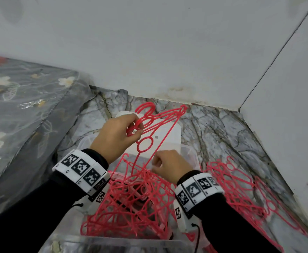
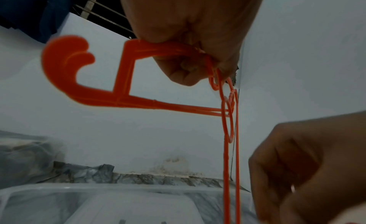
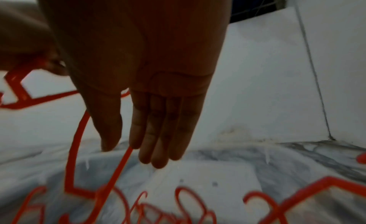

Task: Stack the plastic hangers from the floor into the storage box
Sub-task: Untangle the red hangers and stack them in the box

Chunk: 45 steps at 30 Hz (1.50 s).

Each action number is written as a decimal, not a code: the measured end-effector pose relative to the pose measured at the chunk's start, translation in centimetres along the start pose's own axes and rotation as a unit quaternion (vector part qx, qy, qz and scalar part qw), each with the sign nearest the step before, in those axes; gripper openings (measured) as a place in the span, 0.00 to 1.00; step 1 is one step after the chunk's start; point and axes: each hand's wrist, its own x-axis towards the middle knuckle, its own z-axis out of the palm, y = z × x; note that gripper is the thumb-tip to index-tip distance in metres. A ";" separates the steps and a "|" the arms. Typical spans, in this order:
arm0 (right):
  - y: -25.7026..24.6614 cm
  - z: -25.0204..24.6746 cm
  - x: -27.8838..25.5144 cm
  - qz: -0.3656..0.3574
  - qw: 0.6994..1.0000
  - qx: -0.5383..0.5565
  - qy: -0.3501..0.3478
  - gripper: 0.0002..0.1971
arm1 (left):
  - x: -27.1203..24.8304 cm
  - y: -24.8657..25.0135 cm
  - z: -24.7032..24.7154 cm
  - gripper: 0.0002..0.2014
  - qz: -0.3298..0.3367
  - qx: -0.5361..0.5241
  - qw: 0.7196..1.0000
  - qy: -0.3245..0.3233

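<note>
1. The floor [image 1: 213,128] is grey marble-patterned with dark veins, meeting plain pale walls [image 1: 149,42] in a corner; a stained patch marks the wall's base
2. A mattress [image 1: 22,110] in a dark floral cover with a zipper edge lies on the left
3. A clear storage box [image 1: 188,152] stands on the floor, with a white lid [image 1: 169,132] just beyond it
4. The left hand [image 1: 116,136] is raised above the box, fingers curled and pinching a held bunch of hangers [image 1: 160,121] near their necks; hooks point away, towards the wall
5. The right hand [image 1: 169,167] sits lower, over a tangled pile of hangers [image 1: 131,203] in and over the box; in the right wrist view its fingers [image 3: 158,130] are straight and together, touching a thin bar without gripping it
6. More loose hangers [image 1: 240,189] lie on the floor to the right
7. The hangers are thin red-pink plastic, with ring openings and angular frames
8. Both wrists wear white bands with black square markers [image 1: 82,167]
</note>
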 end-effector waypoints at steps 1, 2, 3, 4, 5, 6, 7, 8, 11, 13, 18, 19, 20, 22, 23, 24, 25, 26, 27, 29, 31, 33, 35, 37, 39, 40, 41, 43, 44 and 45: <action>-0.1 0.9 0.1 0.007 1.000 -0.005 -0.030 0.06 | -0.1 0.0 0.2 0.07 -0.007 0.001 1.000 -0.004; -0.3 1.8 0.2 0.015 0.998 -0.010 -0.059 0.07 | -0.2 -0.1 0.4 0.06 -0.014 0.000 1.000 -0.007; -0.4 2.7 0.3 0.024 0.996 -0.015 -0.083 0.09 | -0.3 -0.1 0.5 0.06 -0.022 -0.001 1.000 -0.009; -0.7 3.5 0.4 0.032 0.995 -0.020 -0.097 0.10 | -0.3 -0.1 0.7 0.06 -0.028 -0.001 1.000 -0.011; -0.8 4.0 0.6 0.039 0.994 -0.023 -0.102 0.10 | -0.3 -0.1 0.8 0.07 -0.034 -0.002 0.999 -0.014; -1.0 4.4 0.8 0.045 0.993 -0.022 -0.103 0.11 | -0.3 -0.1 0.9 0.08 -0.039 -0.004 0.999 -0.017; -1.1 4.7 0.9 0.051 0.993 -0.017 -0.104 0.10 | -0.3 -0.1 1.0 0.08 -0.044 -0.006 0.999 -0.019; -1.2 4.8 1.1 0.058 0.992 -0.011 -0.109 0.10 | -0.4 -0.1 1.1 0.09 -0.049 -0.007 0.999 -0.020; -1.3 5.3 1.1 0.079 0.989 0.001 -0.125 0.10 | -0.5 -0.3 1.1 0.09 -0.063 -0.009 0.998 -0.020; -1.4 5.3 0.9 0.092 0.989 0.020 -0.115 0.12 | -0.6 -0.4 1.0 0.08 -0.068 -0.009 0.997 -0.024; -1.5 4.9 0.8 0.125 0.988 0.071 -0.054 0.18 | -0.9 -0.2 1.3 0.06 -0.081 -0.037 0.995 -0.033; -1.6 5.1 0.7 0.128 0.989 0.064 -0.043 0.19 | -0.9 -0.1 1.5 0.06 -0.090 -0.053 0.994 -0.029; -1.6 5.2 0.7 0.130 0.990 0.050 -0.031 0.20 | -1.0 0.1 1.7 0.06 -0.097 -0.067 0.993 -0.026; -1.8 5.4 0.6 0.123 0.992 -0.005 -0.014 0.21 | -1.0 0.4 1.9 0.07 -0.098 -0.072 0.992 -0.031; -2.0 5.2 0.6 0.116 0.993 -0.033 -0.013 0.22 | -1.0 0.4 1.9 0.07 -0.094 -0.064 0.993 -0.036; -2.1 4.7 0.7 0.106 0.993 -0.055 -0.012 0.21 | -0.9 0.4 1.8 0.08 -0.087 -0.055 0.994 -0.041; -2.3 4.1 0.6 0.095 0.993 -0.071 -0.006 0.20 | -0.8 0.2 1.6 0.08 -0.079 -0.043 0.995 -0.043; -2.4 3.3 0.5 0.083 0.993 -0.082 0.012 0.18 | -0.7 0.1 1.4 0.08 -0.072 -0.032 0.996 -0.042; -2.5 2.3 0.4 0.071 0.993 -0.088 0.043 0.15 | -0.6 -0.1 1.1 0.08 -0.068 -0.023 0.997 -0.038; -2.4 0.1 0.0 0.038 0.986 -0.091 0.131 0.09 | -0.2 -0.5 0.6 0.07 -0.074 -0.022 0.997 -0.023; -2.0 -2.0 -0.6 -0.022 0.969 -0.080 0.231 0.07 | 0.2 -0.7 0.1 0.06 -0.087 -0.047 0.995 -0.015; -1.3 -3.3 -1.0 -0.084 0.948 -0.094 0.292 0.14 | 0.5 -0.5 -0.3 0.05 -0.096 -0.072 0.993 -0.021; -0.6 -4.0 -1.2 -0.112 0.941 -0.126 0.293 0.18 | 0.4 -0.2 -0.5 0.05 -0.092 -0.081 0.991 -0.044; 0.0 -4.0 -1.1 -0.110 0.948 -0.163 0.250 0.16 | 0.3 0.3 -0.5 0.04 -0.085 -0.087 0.990 -0.073; 0.5 -3.6 -0.8 -0.112 0.948 -0.204 0.216 0.11 | 0.1 0.7 -0.2 0.05 -0.081 -0.096 0.988 -0.086; 0.8 -3.5 -0.6 -0.117 0.948 -0.210 0.210 0.10 | 0.1 0.8 -0.1 0.06 -0.081 -0.101 0.988 -0.085; 1.0 -3.5 -0.5 -0.120 0.950 -0.203 0.204 0.09 | 0.1 0.9 0.0 0.09 -0.085 -0.105 0.988 -0.079; 1.5 -3.9 -0.4 -0.123 0.959 -0.171 0.190 0.08 | 0.2 0.7 -0.1 0.16 -0.105 -0.104 0.987 -0.062; 1.9 -4.3 -0.4 -0.119 0.964 -0.149 0.187 0.08 | 0.3 0.4 -0.3 0.20 -0.117 -0.099 0.987 -0.057; 2.4 -4.7 -0.4 -0.111 0.968 -0.126 0.187 0.07 | 0.4 0.2 -0.5 0.23 -0.132 -0.099 0.985 -0.056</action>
